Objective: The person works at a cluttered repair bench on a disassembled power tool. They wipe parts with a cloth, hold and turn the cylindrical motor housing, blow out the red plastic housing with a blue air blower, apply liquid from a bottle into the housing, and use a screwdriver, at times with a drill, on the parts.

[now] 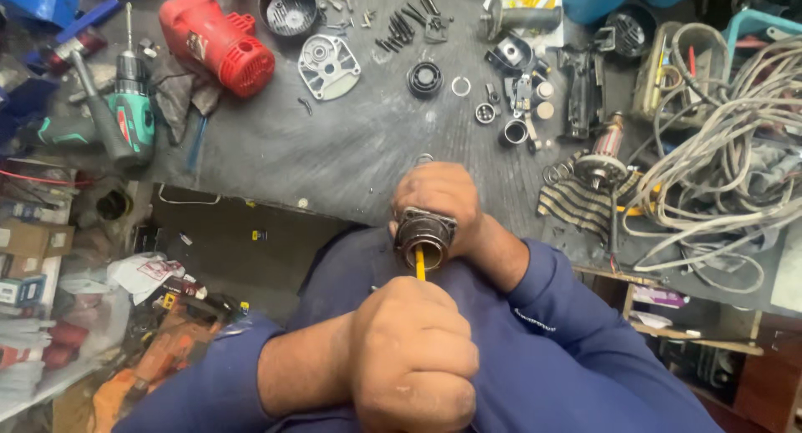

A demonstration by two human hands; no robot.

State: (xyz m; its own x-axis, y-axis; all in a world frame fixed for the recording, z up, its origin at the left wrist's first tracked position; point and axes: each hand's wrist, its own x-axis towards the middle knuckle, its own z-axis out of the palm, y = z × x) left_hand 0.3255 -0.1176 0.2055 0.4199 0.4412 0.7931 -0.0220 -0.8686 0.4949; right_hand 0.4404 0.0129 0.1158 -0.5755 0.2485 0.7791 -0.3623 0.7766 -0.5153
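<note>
Left hand (413,358) aims yellow tool (420,263) into housing (424,236).

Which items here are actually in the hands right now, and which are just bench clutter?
In hand:
- metal housing, gripped by the right hand
- yellow-shafted tool, pushed into its bore by the left hand

Lying about:
- red motor casing
- green drill
- armature
- round grey cover plate
- loose screws
- cable tangle
</note>
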